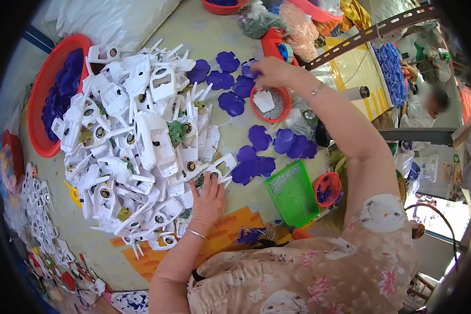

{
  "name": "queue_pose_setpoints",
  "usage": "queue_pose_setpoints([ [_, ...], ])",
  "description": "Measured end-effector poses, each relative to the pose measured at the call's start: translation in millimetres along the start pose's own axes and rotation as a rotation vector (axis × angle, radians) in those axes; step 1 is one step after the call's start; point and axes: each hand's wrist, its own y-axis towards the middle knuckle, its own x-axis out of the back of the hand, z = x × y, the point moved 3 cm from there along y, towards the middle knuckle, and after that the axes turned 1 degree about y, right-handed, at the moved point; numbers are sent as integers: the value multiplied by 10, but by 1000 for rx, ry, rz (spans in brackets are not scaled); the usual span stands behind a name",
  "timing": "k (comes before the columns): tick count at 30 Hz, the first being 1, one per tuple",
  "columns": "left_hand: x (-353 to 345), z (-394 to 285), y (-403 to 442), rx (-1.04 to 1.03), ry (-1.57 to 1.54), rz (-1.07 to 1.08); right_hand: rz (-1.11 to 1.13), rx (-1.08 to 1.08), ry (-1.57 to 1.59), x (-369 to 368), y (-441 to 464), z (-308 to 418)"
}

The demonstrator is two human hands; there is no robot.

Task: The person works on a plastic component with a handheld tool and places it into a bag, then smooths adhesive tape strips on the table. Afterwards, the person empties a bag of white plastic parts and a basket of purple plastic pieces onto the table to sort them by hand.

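Note:
My left hand lies at the near right edge of a big heap of white plastic housings. Its fingers are stretched and apart, with the tips on one white housing. Across the table, my right hand has its fingers bent down and pressed together on the edge of a flat purple scalloped piece. More purple pieces lie around it, some in small stacks. Just below that hand stands a small red basket with small grey bits and a white scoop-like piece in it.
A large red basket of purple pieces stands at the left. A green tray with grey bits and a small red cup are near my body. Beyond my right arm runs a perforated metal bar. Another person sits at the right.

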Motion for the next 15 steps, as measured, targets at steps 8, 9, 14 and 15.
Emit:
queue_pose_setpoints([
  [8, -68, 5, 1, 0, 50, -27, -374, -406, 317, -542, 1035, -213],
  [9, -44, 0, 15, 6, 37, -22, -360, -406, 287, -508, 1046, -47],
  [14, 36, -17, 49, 15, 2, -3, -239, -379, 112, -585, 1147, 544],
  [15, 28, -10, 44, 13, 11, 5, -196, -362, 68, -610, 1147, 620],
])
